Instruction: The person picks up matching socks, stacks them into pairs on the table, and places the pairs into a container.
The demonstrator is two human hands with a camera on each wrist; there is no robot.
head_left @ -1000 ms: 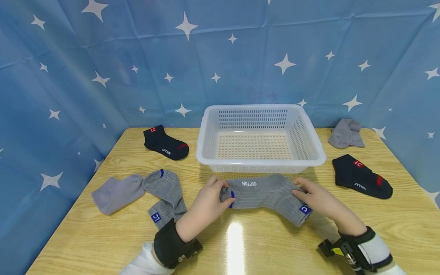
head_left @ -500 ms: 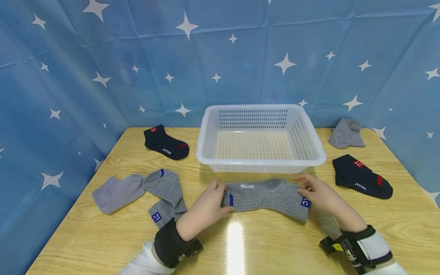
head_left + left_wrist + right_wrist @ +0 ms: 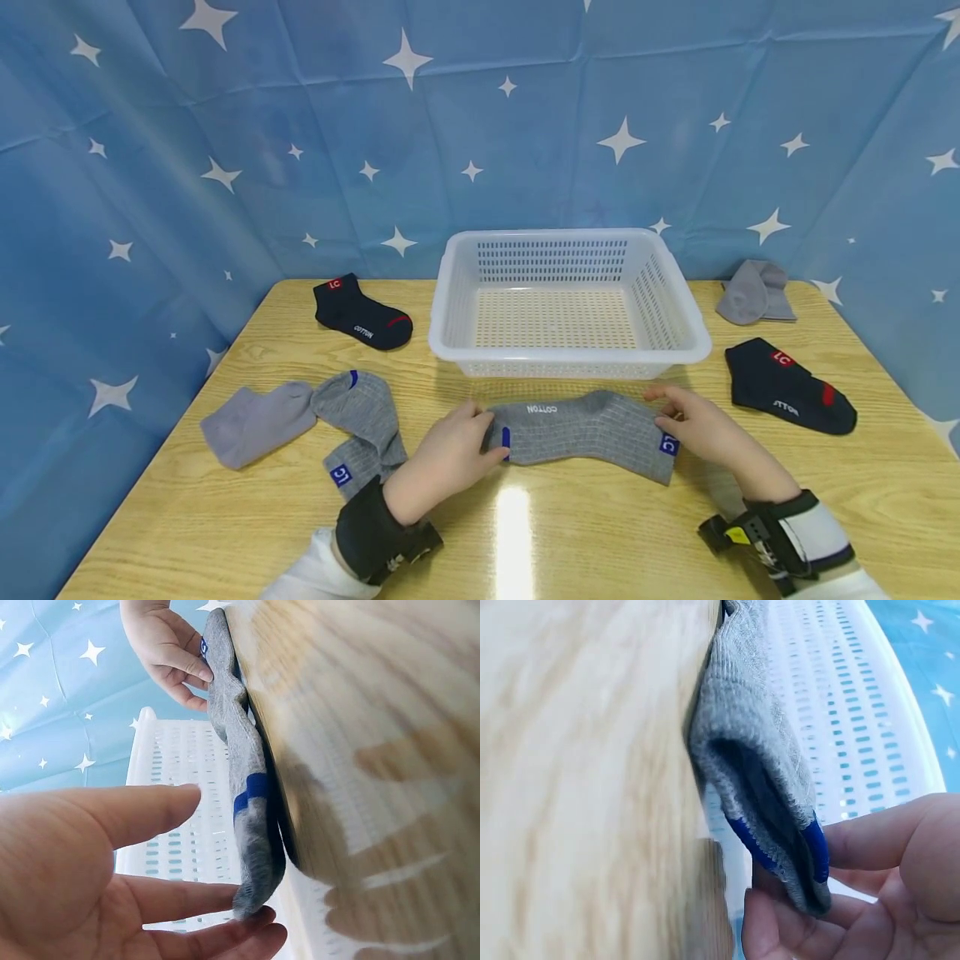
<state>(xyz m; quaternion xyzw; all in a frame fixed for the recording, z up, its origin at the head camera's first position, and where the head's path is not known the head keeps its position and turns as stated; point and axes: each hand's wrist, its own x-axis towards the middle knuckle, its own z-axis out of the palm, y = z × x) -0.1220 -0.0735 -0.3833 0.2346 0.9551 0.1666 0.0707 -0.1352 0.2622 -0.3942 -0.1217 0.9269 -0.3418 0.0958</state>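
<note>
A grey ribbed sock (image 3: pixel 573 425), lettered COTTON with a blue toe stripe and a blue LC label, lies flat on the table in front of the basket. At its toe is my left hand (image 3: pixel 452 454); in the left wrist view the fingers are extended, fingertips touching the toe, with the thumb raised clear of the fabric. My right hand (image 3: pixel 697 425) is at the cuff, thumb touching near the label and fingers loosely bent. The right wrist view looks into the slightly gaping cuff (image 3: pixel 769 802).
Behind the sock stands a white perforated basket (image 3: pixel 570 356). To the left lie a black sock (image 3: pixel 363 312), a lavender-grey sock (image 3: pixel 258 423) and a twisted grey sock (image 3: pixel 367 417). Another black sock (image 3: pixel 787 387) and a folded grey sock (image 3: pixel 753 292) lie right.
The sock lies flatter and straighter, its cuff swung slightly right and up. My left fingers have loosened from the toe; my right hand has relaxed its hold on the cuff.
</note>
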